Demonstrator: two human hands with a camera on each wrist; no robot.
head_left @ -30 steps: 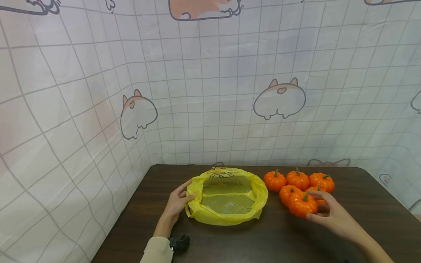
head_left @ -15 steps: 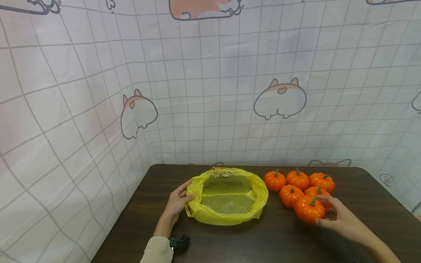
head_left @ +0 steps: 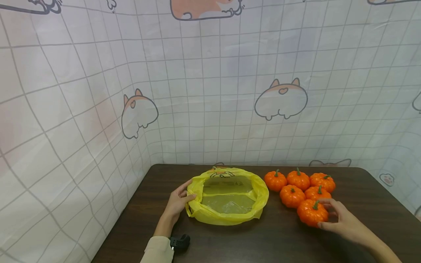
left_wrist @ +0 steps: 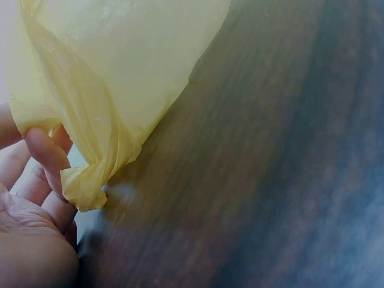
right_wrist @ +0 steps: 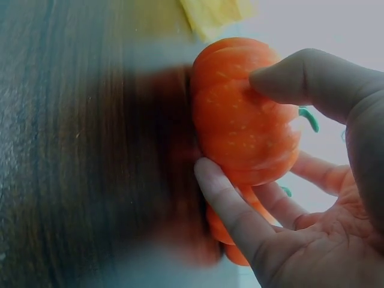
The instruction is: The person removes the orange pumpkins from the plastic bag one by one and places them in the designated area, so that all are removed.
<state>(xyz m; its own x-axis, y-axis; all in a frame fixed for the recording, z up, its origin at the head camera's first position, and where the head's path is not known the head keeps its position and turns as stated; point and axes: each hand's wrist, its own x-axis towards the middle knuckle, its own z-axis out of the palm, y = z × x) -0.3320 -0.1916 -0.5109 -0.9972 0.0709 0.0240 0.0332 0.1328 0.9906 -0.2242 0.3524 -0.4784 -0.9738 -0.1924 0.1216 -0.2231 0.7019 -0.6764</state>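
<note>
A yellow plastic bag [head_left: 227, 219] lies with its mouth spread wide on the dark table. My left hand [head_left: 176, 203] pinches its left rim between thumb and fingers; in the left wrist view a twisted corner of the bag [left_wrist: 90, 186] hangs beside the fingers. On the right, my right hand [head_left: 343, 222] holds a small orange pumpkin [head_left: 310, 214] with a green stem, at the near end of a cluster. The right wrist view shows the thumb pressed on one side of this pumpkin [right_wrist: 237, 114] and the fingers around the other, low over the tabletop.
Several similar pumpkins [head_left: 292, 196] sit close together behind the held one, right of the bag. The brown wood-grain table [head_left: 243, 244] ends at a cloth wall [head_left: 210, 109] printed with a grid and corgis. A black wrist device [head_left: 179, 242] is at the left wrist.
My right hand has moved the pumpkin slightly right and nearer to me, out from in front of the others, which now show more fully. The left hand and bag have stayed put.
</note>
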